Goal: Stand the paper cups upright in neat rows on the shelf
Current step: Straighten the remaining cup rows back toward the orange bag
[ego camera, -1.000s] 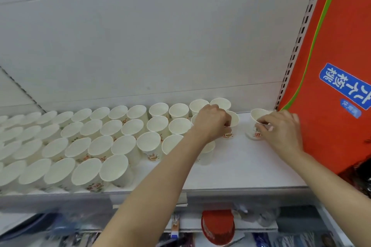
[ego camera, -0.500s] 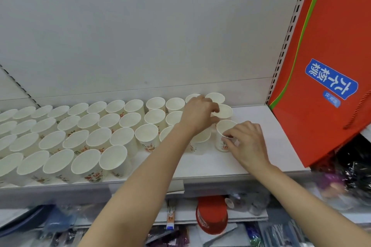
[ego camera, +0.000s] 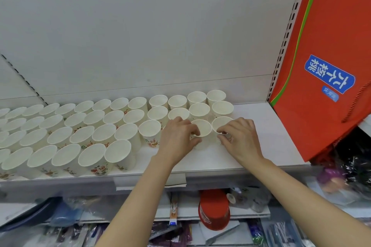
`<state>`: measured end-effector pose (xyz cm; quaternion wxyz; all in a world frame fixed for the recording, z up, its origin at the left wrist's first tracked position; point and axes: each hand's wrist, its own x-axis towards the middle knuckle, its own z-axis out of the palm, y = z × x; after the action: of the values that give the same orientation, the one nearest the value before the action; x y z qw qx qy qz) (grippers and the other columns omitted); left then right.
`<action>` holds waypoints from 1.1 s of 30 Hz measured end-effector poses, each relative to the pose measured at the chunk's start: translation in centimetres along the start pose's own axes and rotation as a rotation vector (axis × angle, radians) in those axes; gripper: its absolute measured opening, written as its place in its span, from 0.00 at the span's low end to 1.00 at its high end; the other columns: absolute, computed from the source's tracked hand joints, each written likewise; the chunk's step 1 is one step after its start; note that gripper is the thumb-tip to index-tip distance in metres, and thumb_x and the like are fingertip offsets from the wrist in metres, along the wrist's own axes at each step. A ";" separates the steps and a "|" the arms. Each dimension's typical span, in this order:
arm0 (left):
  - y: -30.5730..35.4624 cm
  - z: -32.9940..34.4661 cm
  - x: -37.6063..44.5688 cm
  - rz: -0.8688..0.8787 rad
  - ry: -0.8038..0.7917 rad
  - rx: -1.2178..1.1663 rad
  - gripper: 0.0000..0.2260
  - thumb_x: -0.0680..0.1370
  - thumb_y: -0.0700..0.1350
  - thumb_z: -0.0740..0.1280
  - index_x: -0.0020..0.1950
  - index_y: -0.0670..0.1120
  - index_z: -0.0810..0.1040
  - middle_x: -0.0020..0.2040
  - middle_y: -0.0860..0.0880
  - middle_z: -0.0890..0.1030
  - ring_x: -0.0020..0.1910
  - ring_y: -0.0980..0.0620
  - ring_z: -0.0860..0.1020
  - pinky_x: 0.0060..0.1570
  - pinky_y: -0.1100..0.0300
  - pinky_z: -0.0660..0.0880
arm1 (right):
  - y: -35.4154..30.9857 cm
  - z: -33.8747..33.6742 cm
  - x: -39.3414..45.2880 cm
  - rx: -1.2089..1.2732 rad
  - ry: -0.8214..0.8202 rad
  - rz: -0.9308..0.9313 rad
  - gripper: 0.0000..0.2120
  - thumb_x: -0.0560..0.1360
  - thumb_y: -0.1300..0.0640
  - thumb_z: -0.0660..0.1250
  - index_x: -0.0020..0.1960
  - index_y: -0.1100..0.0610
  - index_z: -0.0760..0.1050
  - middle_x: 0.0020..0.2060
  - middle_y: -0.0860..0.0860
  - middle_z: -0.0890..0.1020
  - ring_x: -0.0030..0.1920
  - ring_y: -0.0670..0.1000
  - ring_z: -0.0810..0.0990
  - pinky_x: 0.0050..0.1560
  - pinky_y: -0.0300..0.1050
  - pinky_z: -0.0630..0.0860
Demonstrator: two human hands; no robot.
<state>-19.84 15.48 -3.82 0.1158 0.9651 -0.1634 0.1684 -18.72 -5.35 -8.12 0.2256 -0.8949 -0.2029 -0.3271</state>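
Looking down from the head camera, a white metal shelf (ego camera: 261, 146) runs across the middle of the view, backed by a plain white panel wall (ego camera: 140, 36) with a slotted upright (ego camera: 289, 32) at 2 o'clock. Paper cups (ego camera: 84, 134) stand upright in four rows across the shelf, filling it from 9 o'clock to just right of centre, mouths up, with red and green print on their sides. The front row stops short near the middle, leaving bare shelf ahead of the hands.

The left hand (ego camera: 176, 136) curls thumb and fingers round a third-row cup (ego camera: 201, 129) at the centre, gripping it near the rim. Just beside it, touching or nearly so, the right hand (ego camera: 243, 138) pinches the end cup (ego camera: 221, 124) of the same row with thumb and fingertips. Both cups sit upright on the shelf.

At 3 o'clock a red gift bag (ego camera: 321, 26) with a green stripe, a blue label and a cord handle hangs against the upright, its lower corner over the shelf's right end.

Below the shelf lip, at 6 o'clock, a lower shelf (ego camera: 251, 212) holds a red cap-shaped item (ego camera: 213, 208), a small orange packet (ego camera: 173, 208) and blurred plastic-wrapped goods.
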 end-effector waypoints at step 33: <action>-7.4 -4.7 -2.7 -0.171 -0.025 0.071 0.06 0.72 0.45 0.68 0.44 0.51 0.85 0.43 0.50 0.84 0.47 0.47 0.75 0.41 0.57 0.68 | -10.7 3.4 3.3 -0.135 -0.150 -0.087 0.07 0.62 0.58 0.78 0.36 0.53 0.80 0.32 0.46 0.80 0.41 0.56 0.75 0.48 0.47 0.60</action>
<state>-20.94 24.38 -1.70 0.0935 0.9811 -0.0759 0.1517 -20.18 5.89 -5.38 0.1347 -0.9203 -0.2355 -0.2818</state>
